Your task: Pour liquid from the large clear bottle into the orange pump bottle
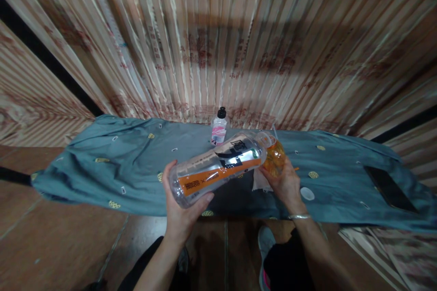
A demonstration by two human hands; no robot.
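Note:
My left hand point(184, 211) is wrapped round the base of a large clear bottle point(218, 168) with an orange and silver label. The bottle lies tilted across the view, its mouth up at the right. My right hand point(285, 184) holds a small clear container point(273, 158) with orange contents, its top against the bottle's mouth. Whether anything passes between the two cannot be made out. Behind the bottle, a small bottle point(219, 131) with a black cap and pink label stands upright.
A blue-green cloth point(136, 154) covers the narrow table. To the right lie a white round lid point(307, 193) and a dark phone point(389, 188). White tissue point(261, 181) lies beneath my right hand. A striped curtain point(218, 54) hangs behind the table.

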